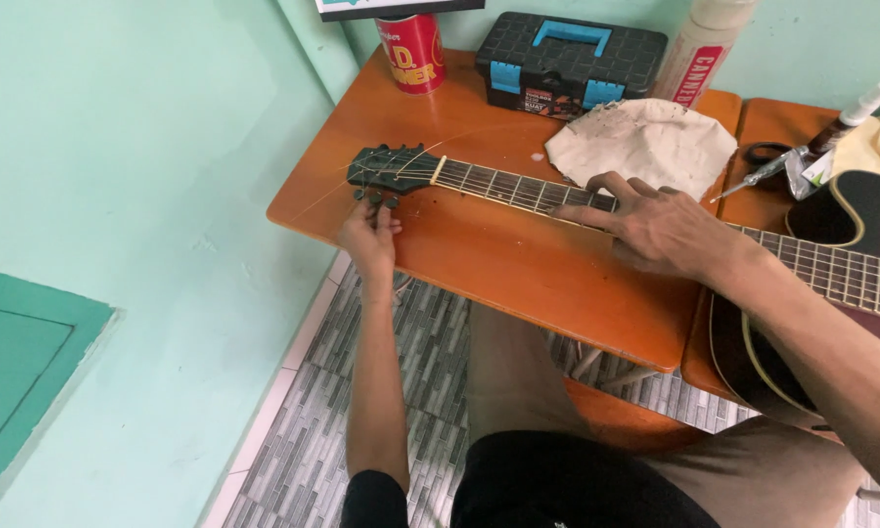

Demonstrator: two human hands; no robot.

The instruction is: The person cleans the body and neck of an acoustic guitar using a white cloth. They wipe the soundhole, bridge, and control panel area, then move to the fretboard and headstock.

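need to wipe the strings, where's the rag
In the head view the rag lies at the table's far right, behind the guitar neck, between the toolbox and the scissors.

Both arms are bare from wrist to above the elbow. The left hand (369, 238) and right hand (662, 230) carry no gloves, rings or watch. A black short sleeve (373, 499) covers the left upper arm. The black shirt hem overlaps khaki-brown shorts (753, 469) on the lap.
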